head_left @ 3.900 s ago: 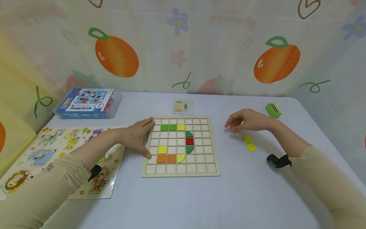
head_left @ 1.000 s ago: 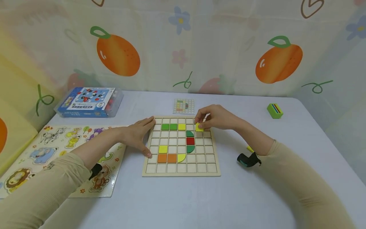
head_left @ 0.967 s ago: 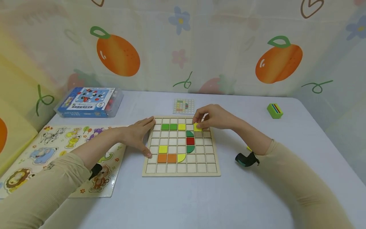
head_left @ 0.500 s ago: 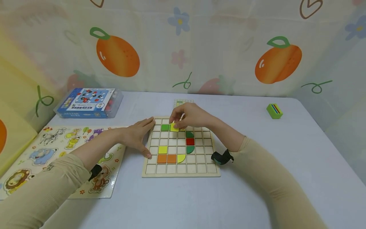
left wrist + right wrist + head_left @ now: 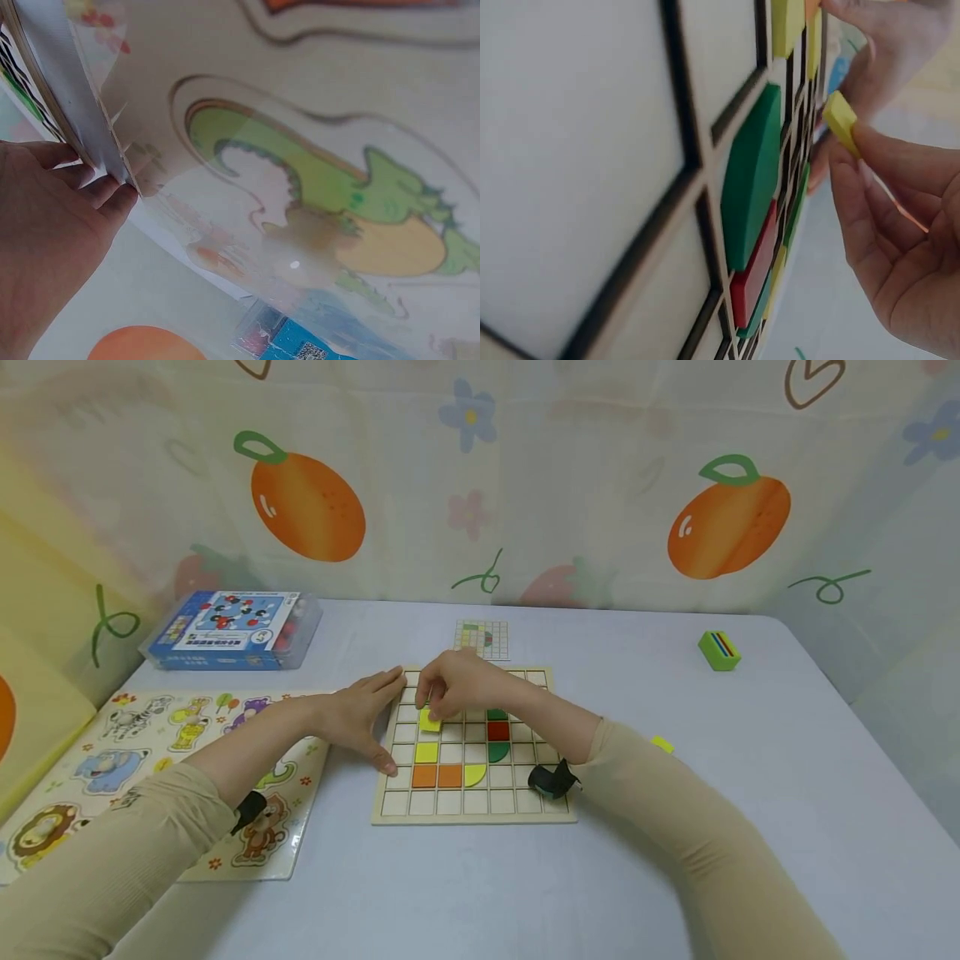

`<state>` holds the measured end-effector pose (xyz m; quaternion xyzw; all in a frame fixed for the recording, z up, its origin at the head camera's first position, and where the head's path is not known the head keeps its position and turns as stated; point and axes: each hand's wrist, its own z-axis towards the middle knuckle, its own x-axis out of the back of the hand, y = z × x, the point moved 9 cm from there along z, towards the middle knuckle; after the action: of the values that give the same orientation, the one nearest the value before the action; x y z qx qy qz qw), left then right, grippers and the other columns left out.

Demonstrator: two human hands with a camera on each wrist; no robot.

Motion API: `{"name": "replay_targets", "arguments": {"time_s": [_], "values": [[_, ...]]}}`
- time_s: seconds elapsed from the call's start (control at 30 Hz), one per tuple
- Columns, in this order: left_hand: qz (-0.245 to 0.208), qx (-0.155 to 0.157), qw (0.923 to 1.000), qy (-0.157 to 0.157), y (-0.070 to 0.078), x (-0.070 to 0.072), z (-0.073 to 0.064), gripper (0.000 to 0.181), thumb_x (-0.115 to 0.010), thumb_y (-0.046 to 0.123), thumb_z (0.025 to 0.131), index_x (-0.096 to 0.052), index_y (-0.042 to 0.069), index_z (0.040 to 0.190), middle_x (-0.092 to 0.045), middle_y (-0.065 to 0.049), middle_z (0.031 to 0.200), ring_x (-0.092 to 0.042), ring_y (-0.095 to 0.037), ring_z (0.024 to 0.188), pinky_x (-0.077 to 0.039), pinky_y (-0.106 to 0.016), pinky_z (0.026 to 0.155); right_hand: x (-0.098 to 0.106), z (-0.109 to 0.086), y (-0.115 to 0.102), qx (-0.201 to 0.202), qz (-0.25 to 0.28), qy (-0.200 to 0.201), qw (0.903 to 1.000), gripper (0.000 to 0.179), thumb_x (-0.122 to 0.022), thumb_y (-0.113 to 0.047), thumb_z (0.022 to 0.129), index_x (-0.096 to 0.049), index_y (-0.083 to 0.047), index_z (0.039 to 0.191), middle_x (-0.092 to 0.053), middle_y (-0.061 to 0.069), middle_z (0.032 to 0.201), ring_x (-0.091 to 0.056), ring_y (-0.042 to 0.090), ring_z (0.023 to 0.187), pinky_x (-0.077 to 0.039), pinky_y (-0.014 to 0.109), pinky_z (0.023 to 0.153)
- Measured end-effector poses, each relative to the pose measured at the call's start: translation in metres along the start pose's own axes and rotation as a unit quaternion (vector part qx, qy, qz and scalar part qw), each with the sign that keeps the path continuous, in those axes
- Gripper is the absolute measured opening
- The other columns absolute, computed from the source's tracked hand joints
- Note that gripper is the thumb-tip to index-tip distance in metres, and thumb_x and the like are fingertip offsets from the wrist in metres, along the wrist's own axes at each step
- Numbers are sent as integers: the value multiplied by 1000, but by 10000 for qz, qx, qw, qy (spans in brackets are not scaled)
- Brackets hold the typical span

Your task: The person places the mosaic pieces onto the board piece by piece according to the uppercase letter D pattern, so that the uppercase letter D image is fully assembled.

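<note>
A wooden grid board [image 5: 525, 802] lies mid-table. My left hand [image 5: 360, 720] rests along its left edge with fingers and thumb spread. My right hand [image 5: 467, 683] pinches a yellow square tile [image 5: 429, 722] between thumb and fingertips, over the board's left part; in the right wrist view this tile [image 5: 840, 120] is raised off the grid. Just below it sits a yellow tile [image 5: 427, 752], above two orange squares [image 5: 437, 776] and a yellow quarter-round [image 5: 474, 774]. A red square [image 5: 497, 731] lies between two green quarter-rounds. The right hand hides the upper row of tiles in the head view.
A loose yellow tile [image 5: 662, 744] lies right of the board. A small pattern card [image 5: 495, 642] is behind the board, and a green block with coloured stripes [image 5: 719, 650] at the right. Leftward are an animal puzzle board [image 5: 168, 777] and a blue clear-sided box [image 5: 225, 635].
My right hand has taken one of the two yellow tiles at the right and carried it left across the board, then slightly nearer. My left hand stays at the board's edge.
</note>
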<state>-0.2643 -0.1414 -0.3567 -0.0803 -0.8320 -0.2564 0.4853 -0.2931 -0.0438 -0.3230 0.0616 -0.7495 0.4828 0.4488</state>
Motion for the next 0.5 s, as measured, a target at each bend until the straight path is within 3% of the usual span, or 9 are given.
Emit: {"name": "replay_targets", "arguments": {"time_s": [0.07,0.13,0.17,0.23,0.33,0.5], "values": [[-13,11,10000,2,-1,0,0,133,-83,59,69,-6,-5,157,3,-25,166,-2,-49,153,-14,-67,121,-4,1,-2,70,-210,-42,9997,10,-74,-4,83,-74,-10,91,-69,1,73,-59,8,64,-47,45,104],[-19,12,10000,14,-1,0,1,133,-83,59,68,-7,-5,157,3,-25,166,-2,-49,153,-14,-67,121,-6,3,-3,130,-421,-39,9990,10,-74,-4,83,-74,-10,91,-69,1,74,-57,9,66,-47,41,102],[-34,18,10000,18,-1,0,1,133,-84,58,68,-7,-5,157,2,-25,166,-2,-49,153,-14,-67,121,-8,3,-3,119,-475,-50,9988,9,-74,-5,84,-74,-10,91,-68,2,75,-57,9,67,-51,37,96],[-54,33,10000,7,-1,0,0,134,-84,58,68,-6,-5,157,3,-25,166,-1,-49,153,-14,-66,121,-11,3,-3,61,-566,-90,9983,9,-74,-5,84,-74,-10,92,-68,1,78,-56,10,70,-51,26,69],[-73,56,10000,-11,-1,0,0,134,-84,59,68,-6,-5,157,3,-25,166,-1,-49,153,-13,-67,121,-14,2,-4,-16,-644,-141,9978,8,-75,-6,85,-74,-10,92,-70,2,82,-57,10,72,-46,18,64],[-40,90,9999,-27,-2,-1,1,135,-83,61,67,-6,-4,157,4,-24,166,0,-48,153,-13,-67,121,-16,1,-5,-34,-739,-123,9972,6,-75,-7,85,-73,-9,90,-70,2,81,-58,10,71,-46,17,65]]}}
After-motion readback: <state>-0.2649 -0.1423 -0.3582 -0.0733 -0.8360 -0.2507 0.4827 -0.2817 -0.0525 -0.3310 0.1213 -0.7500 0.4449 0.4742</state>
